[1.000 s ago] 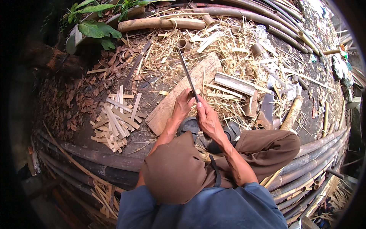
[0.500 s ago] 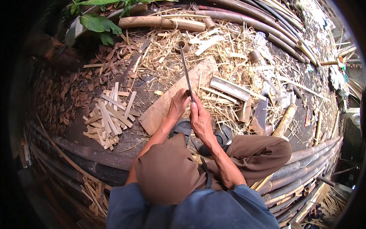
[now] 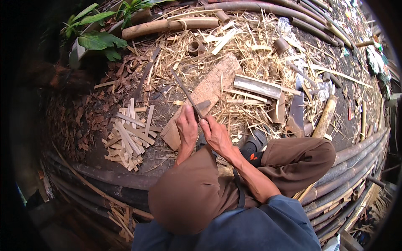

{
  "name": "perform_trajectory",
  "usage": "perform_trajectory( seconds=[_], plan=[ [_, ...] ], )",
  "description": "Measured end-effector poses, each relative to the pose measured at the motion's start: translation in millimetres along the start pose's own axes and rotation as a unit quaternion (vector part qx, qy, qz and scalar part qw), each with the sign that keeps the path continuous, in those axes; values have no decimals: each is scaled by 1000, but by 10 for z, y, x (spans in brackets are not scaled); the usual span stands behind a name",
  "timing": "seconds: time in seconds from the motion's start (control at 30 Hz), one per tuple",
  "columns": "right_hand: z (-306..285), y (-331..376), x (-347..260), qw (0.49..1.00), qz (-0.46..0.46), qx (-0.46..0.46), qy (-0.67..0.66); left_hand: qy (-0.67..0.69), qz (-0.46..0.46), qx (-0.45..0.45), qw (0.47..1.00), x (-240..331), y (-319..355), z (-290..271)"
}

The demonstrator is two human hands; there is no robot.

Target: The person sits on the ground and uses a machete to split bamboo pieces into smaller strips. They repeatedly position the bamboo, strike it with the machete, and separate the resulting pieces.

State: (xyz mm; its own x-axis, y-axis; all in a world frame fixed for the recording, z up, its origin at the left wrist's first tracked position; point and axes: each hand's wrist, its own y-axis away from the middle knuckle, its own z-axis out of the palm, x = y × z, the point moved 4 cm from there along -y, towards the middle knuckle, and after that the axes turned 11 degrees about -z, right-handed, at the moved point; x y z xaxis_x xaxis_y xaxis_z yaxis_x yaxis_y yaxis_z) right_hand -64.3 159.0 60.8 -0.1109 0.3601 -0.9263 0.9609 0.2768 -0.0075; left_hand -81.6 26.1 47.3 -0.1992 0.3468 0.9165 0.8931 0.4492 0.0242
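Observation:
My right hand (image 3: 216, 134) is closed around the near end of a long, thin knife (image 3: 182, 88). Its dark blade slants away to the far left, over the edge of a flat wooden board (image 3: 224, 79). Just left of it, my left hand (image 3: 187, 126) is closed, thumb up, on a short bamboo piece (image 3: 203, 105) that sticks out to the right behind the blade. Blade and bamboo cross close to my fingers; whether they touch I cannot tell. Beside my left forearm lies a heap of split bamboo strips (image 3: 130, 140).
Bamboo shavings (image 3: 247, 50) litter the ground beyond the board. To the right lie a split bamboo half (image 3: 257, 86), a saw (image 3: 296, 109) and a bamboo pole (image 3: 326, 115). Long poles (image 3: 356, 161) run behind me on both sides. Leafy plants (image 3: 98, 39) stand far left.
The knife's tip has swung left and nearer to me. Both hands have come slightly closer to my body, and the bamboo piece now shows to the right of the blade.

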Motion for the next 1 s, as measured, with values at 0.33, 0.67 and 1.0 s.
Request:
perform_trajectory(
  seconds=[0.33, 0.67, 1.0],
  plan=[
    [121, 356, 1291, 991, 133, 0, 6, 2, -53, -1, 999, -218, -87, -112],
    [-525, 127, 274, 987, 136, -14, -80, 174, 1, -65, 983, -169, -497, 345],
    [-526, 86, -158, 961, 131, -12, -242, 50, 29, -186, 981, -40, -230, 492]
  ],
)
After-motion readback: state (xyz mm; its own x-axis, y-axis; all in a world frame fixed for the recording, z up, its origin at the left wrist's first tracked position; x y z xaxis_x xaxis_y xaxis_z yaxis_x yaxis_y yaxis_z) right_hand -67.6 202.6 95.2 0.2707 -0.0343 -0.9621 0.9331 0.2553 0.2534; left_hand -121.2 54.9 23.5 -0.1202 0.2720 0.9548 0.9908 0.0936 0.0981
